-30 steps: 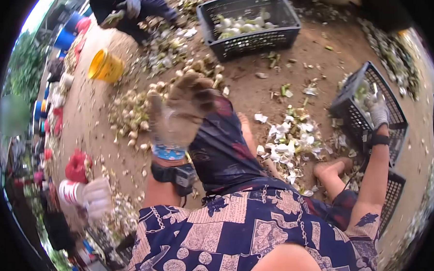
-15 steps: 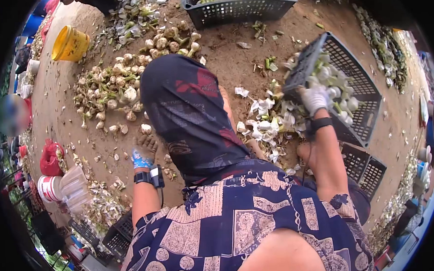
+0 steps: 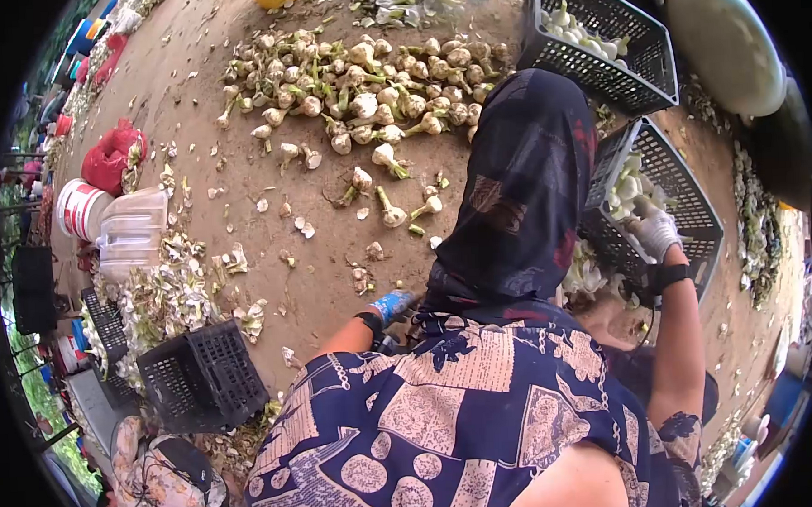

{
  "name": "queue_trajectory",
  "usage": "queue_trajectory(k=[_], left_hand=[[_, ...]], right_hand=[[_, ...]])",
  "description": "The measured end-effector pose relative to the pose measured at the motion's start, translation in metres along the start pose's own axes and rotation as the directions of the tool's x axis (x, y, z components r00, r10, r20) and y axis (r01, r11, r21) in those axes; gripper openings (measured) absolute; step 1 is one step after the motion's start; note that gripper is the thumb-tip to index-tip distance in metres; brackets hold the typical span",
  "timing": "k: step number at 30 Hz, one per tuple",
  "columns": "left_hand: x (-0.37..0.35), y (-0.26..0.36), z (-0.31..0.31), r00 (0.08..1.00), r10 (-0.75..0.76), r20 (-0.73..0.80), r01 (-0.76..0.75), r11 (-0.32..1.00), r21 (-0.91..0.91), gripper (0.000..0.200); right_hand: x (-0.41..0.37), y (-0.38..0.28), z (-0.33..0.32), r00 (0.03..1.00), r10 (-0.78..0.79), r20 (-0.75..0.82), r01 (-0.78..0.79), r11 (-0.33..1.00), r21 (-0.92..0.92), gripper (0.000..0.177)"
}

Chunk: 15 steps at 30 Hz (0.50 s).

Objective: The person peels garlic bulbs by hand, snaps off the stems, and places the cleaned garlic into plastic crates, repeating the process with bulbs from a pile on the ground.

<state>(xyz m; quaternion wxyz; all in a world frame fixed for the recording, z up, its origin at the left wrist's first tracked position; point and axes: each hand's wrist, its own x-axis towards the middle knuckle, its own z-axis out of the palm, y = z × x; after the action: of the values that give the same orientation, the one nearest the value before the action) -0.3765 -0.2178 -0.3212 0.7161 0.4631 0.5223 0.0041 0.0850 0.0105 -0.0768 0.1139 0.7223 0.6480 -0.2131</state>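
Note:
My right hand, in a white glove with darker fingers, reaches into a tilted dark plastic crate at the right. Its fingers are at the pale cleaned garlic bulbs inside; whether they grip one cannot be made out. My left hand, in a blue patterned glove, is low over the dirt floor beside dark patterned cloth. That cloth partly hides its fingers. Ahead of the left hand lie loose garlic bulbs with stems, in front of a larger garlic heap.
A second crate with pale bulbs stands at the upper right. Peelings, an overturned dark crate, a striped white bucket and a red bag are at the left. Another person is at the lower left.
The view has swung left, so the garlic heap and crates appear farther right. My right hand has moved from the tilted crate's near edge farther over its bulbs. The left hand's fingers are now partly hidden.

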Motion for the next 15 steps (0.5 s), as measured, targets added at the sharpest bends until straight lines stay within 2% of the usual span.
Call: queue_trajectory(k=[1, 3, 5, 6, 7, 9, 10, 11, 12, 13, 14, 15], left_hand=[[0.012, -0.020, 0.015, 0.995, 0.063, 0.073, -0.053, 0.991, -0.126, 0.037], [0.002, -0.001, 0.024, 0.985, 0.079, 0.152, -0.064, 0.993, -0.098, 0.036], [-0.013, 0.013, 0.022, 0.980, 0.104, 0.168, -0.106, 0.994, 0.001, 0.036], [-0.022, 0.017, 0.019, 0.979, 0.124, 0.162, -0.137, 0.988, 0.071, 0.036], [-0.032, 0.019, 0.016, 0.976, 0.162, 0.148, -0.185, 0.969, 0.163, 0.035], [-0.051, 0.021, 0.008, 0.960, 0.262, 0.096, -0.279, 0.882, 0.379, 0.035], [-0.063, 0.023, 0.004, 0.950, 0.306, 0.054, -0.296, 0.840, 0.455, 0.035], [-0.100, 0.054, 0.002, 0.993, 0.114, 0.000, -0.113, 0.982, 0.154, 0.036], [-0.105, 0.045, 0.004, 0.996, -0.035, -0.084, 0.027, 0.995, -0.098, 0.037], [-0.109, 0.032, 0.006, 0.973, -0.194, -0.128, 0.138, 0.924, -0.356, 0.039], [-0.117, 0.029, 0.005, 0.940, -0.242, -0.240, 0.125, 0.900, -0.417, 0.040], [-0.124, 0.029, 0.002, 0.894, -0.291, -0.340, 0.103, 0.874, -0.475, 0.041]], right_hand=[[-0.001, -0.006, -0.010, 0.999, -0.008, 0.050, 0.009, 1.000, -0.013, 0.052], [-0.001, -0.015, -0.015, 0.998, -0.029, 0.064, 0.031, 0.999, -0.033, 0.053], [0.006, -0.020, -0.013, 0.991, -0.042, 0.125, 0.068, 0.976, -0.207, 0.050], [0.009, -0.024, -0.013, 0.985, -0.039, 0.166, 0.078, 0.968, -0.237, 0.053], [0.010, -0.026, -0.011, 0.975, -0.087, 0.205, 0.134, 0.964, -0.229, 0.049], [0.043, -0.003, 0.008, 0.914, -0.070, 0.400, 0.153, 0.971, -0.181, 0.041], [0.050, -0.003, 0.012, 0.937, -0.067, 0.344, 0.169, 0.947, -0.275, 0.032], [0.060, -0.003, 0.016, 0.920, -0.115, 0.374, 0.260, 0.894, -0.366, 0.028], [0.057, -0.015, 0.009, 0.898, -0.119, 0.423, 0.294, 0.878, -0.378, 0.027], [0.053, -0.026, 0.002, 0.873, -0.120, 0.473, 0.329, 0.861, -0.389, 0.026], [0.062, -0.022, 0.004, 0.829, -0.299, 0.473, 0.494, 0.788, -0.367, 0.023], [0.091, -0.006, 0.016, 0.604, -0.514, 0.609, 0.794, 0.328, -0.511, 0.022]])
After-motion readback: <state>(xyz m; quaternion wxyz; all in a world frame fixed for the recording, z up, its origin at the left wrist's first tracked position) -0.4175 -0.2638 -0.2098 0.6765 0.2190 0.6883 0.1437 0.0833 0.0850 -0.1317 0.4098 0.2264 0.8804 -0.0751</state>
